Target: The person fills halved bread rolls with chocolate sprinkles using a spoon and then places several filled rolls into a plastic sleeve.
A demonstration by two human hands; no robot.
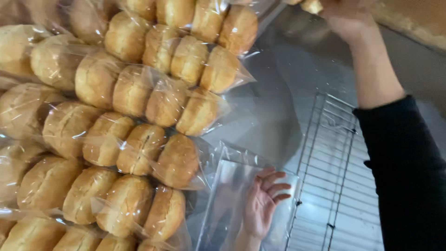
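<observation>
A head-worn camera looks down on a steel bench (283, 88) crowded with bagged bread. The left hand (263, 202) is near the bottom centre, pushed inside an empty clear plastic bag (232, 195). Its fingers (274, 179) are spread apart and point up and to the right, stretching the film open rather than gripping anything. The bag lies flat on the bench, its long axis running from the bottom edge up toward the top. Its upper edge is crinkled, and it sits just beside the nearest rolls.

The right hand (346, 16) is at the top right edge, well apart from the left, with a black sleeve (404, 172) covering the forearm below it. It is partly cut off by the frame and closes on a pale bread roll (310, 5); only a small part of the roll shows.

Filling the left half are sealed bags of rolls (139, 116), golden-brown buns packed in rows of four or five. The rows overlap one another and run diagonally from upper left to lower right.

A wire cooling rack (332, 181) lies on the bench at the lower right, between the empty bag and the sleeve, touching the bag's right edge.
</observation>
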